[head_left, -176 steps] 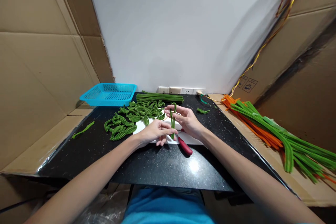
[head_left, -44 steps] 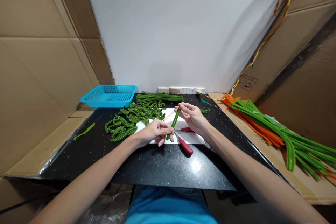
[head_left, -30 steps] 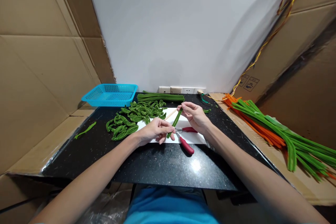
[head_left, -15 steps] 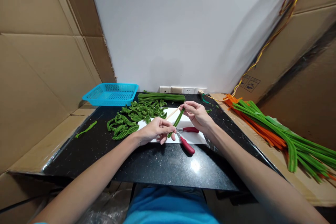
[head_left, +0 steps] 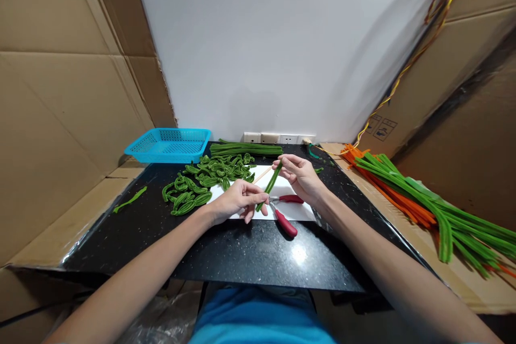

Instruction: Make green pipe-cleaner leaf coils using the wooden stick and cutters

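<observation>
Two hands (head_left: 238, 201) (head_left: 301, 177) in fingertip grip on one green strip (head_left: 270, 186), one red-handled tool (head_left: 286, 223) beside, one white sheet (head_left: 301, 212) beneath.

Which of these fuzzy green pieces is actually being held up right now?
The slanted strip pinched low by the left hand and at its top by the right hand; the looped pieces, straight bundle and lighter green strips lie unheld.

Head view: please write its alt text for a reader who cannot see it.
The left hand and right hand pinch a fuzzy green strip above a white sheet and red-handled tool. Looped green pieces lie to the left near a blue basket; long green strips and orange strips lie far right.
</observation>
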`<state>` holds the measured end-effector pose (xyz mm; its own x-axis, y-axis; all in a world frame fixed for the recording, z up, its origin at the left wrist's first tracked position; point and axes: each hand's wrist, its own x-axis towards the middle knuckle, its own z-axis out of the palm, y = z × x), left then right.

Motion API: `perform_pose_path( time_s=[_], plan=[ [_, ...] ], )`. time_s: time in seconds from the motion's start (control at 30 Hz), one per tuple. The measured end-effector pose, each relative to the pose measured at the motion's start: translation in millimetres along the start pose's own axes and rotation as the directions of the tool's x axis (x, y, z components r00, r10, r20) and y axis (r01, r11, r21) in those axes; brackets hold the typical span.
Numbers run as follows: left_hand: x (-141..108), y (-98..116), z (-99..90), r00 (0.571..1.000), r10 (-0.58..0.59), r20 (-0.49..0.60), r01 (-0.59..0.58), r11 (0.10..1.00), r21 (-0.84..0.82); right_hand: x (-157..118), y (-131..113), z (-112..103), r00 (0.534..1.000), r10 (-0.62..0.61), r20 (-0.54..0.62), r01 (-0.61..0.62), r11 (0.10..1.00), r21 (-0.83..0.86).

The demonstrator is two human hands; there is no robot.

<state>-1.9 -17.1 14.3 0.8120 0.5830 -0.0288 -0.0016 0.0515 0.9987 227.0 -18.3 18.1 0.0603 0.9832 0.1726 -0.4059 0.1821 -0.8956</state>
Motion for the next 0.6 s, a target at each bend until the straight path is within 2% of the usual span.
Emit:
perform_pose_path(
  time_s=[0.2,0.6],
  plan=[
    [0.6,0.5,3.7,1.0,-0.02,0.022,0.02,1.0,-0.008,-3.5,1.6,4.2,0.999,-0.006,0.04,0.006,1.0,-0.018],
    [0.3,3.5,6.3,0.999,-0.027,0.019,0.025,0.998,0.062,-4.7,5.3,6.3,0.999,-0.035,-0.003,0.034,0.998,-0.058]
  ],
)
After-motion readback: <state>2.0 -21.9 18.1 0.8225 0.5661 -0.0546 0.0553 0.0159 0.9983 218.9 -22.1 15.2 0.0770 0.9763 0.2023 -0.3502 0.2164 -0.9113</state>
